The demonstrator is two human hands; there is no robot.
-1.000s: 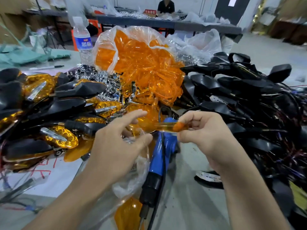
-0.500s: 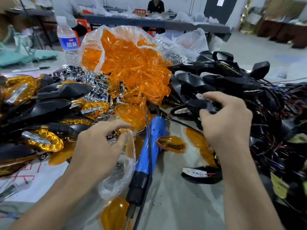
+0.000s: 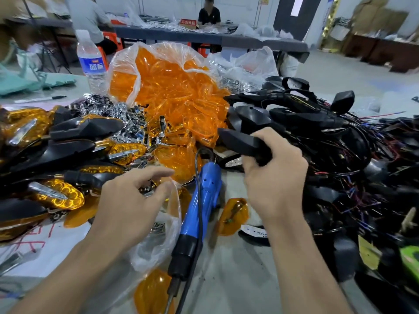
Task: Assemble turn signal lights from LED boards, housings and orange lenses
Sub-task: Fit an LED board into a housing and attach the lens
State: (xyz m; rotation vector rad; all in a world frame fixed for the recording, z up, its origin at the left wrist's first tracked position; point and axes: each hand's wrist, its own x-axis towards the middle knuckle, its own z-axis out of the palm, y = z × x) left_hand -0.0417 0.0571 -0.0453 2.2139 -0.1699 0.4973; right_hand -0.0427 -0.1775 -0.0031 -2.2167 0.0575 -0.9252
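- Black plastic housing is in my right hand, fingers curled tight round its stalk end, right at the near edge of the wired housing pile.
- My left hand is loose, fingers a bit spread, gripping nothing, over a small clear bag.
- The blue screwdriver lies on the table between my hands, with one loose orange lens just beside it.
- The big bag of orange lenses sits behind, and finished lights are heaped on the left.

1. Left hand: bare, with slim fingers.
2. Right hand: bare as well.
3. Left forearm: bare down to the picture's lower edge.
4. Right forearm: bare down to the lower edge too.
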